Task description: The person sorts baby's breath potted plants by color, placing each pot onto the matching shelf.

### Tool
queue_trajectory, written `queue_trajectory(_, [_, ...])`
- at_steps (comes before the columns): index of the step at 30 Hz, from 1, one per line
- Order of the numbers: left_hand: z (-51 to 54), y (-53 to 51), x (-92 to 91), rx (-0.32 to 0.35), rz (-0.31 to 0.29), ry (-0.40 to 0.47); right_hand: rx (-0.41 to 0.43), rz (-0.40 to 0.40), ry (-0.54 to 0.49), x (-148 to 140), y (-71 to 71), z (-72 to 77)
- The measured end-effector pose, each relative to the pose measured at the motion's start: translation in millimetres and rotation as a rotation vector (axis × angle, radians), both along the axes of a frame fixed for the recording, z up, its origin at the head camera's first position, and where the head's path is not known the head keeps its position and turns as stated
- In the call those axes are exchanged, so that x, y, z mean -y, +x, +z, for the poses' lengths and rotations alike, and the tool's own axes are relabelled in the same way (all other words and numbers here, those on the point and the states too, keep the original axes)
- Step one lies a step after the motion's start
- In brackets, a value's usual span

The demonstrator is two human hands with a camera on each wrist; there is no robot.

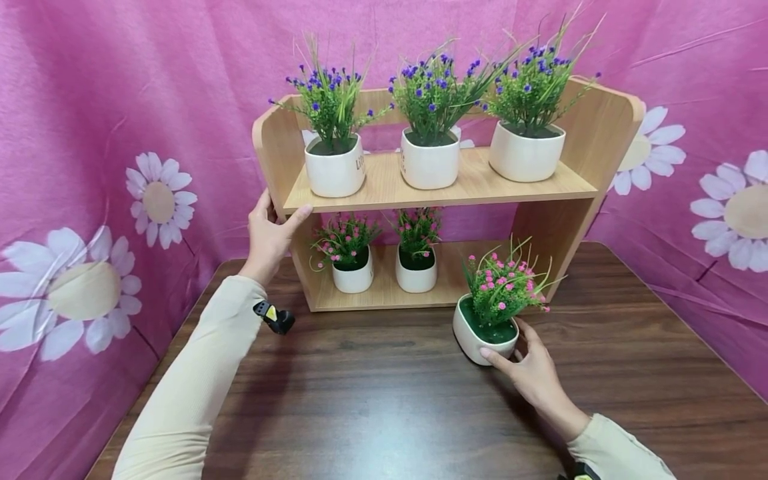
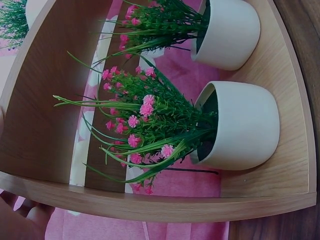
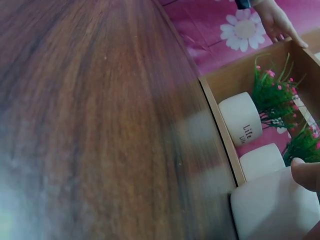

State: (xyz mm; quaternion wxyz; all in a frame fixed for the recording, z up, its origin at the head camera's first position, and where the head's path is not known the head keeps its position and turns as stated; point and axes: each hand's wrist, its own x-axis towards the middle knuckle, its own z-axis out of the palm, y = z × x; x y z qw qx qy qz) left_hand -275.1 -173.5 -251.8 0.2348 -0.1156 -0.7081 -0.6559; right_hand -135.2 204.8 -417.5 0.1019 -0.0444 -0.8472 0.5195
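Observation:
My right hand [image 1: 537,373] grips a white pot with pink artificial flowers [image 1: 483,333], thumb at the front and fingers round its right side. The pot leans a little, in front of the shelf's lower right; whether its base touches the table I cannot tell. At the left, my left hand [image 1: 270,233] holds the side panel of the wooden two-tier shelf [image 1: 384,193], thumb on the front edge and the other fingers on the outer side. Two pink-flowered pots [image 1: 353,277] [image 1: 417,277] stand on the lower tier, shown closely in the left wrist view.
Three white pots with purple flowers [image 1: 336,167] [image 1: 430,160] [image 1: 527,153] stand along the upper tier. The shelf sits at the back of a dark wooden table [image 1: 360,400]. Behind hangs a pink cloth [image 1: 198,67] with large white daisies.

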Motion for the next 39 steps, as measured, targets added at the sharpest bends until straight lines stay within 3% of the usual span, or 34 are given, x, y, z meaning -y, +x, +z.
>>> queue_trajectory(5, [-0.6,0.5,-0.4,0.006,-0.004,0.000,-0.003,-0.044,0.058,6.4,-1.6,-2.3])
queue_trajectory(12, [-0.9,0.6,1.2,0.004,0.003,-0.010,0.069,-0.071,0.068,7.3,-5.5,-1.0])
queue_trajectory(20, [0.9,1.4,1.9,-0.002,0.003,-0.020,0.014,-0.081,0.095,5.4,-11.4,3.9])
queue_trajectory(23, [-2.8,-3.8,3.9,0.004,0.005,-0.017,-0.010,-0.070,0.063,3.6,-16.2,9.5])
queue_trajectory(27, [-4.1,-4.7,4.0,0.005,0.008,-0.018,-0.060,-0.053,0.029,-1.7,-25.9,18.6])
queue_trajectory(32, [-1.3,0.5,1.4,0.002,0.007,-0.020,-0.119,-0.085,0.065,-11.6,-45.5,27.5])
queue_trajectory(39, [-0.1,-0.8,1.1,0.004,0.018,-0.036,-0.080,-0.189,0.052,-22.4,-76.0,34.8])
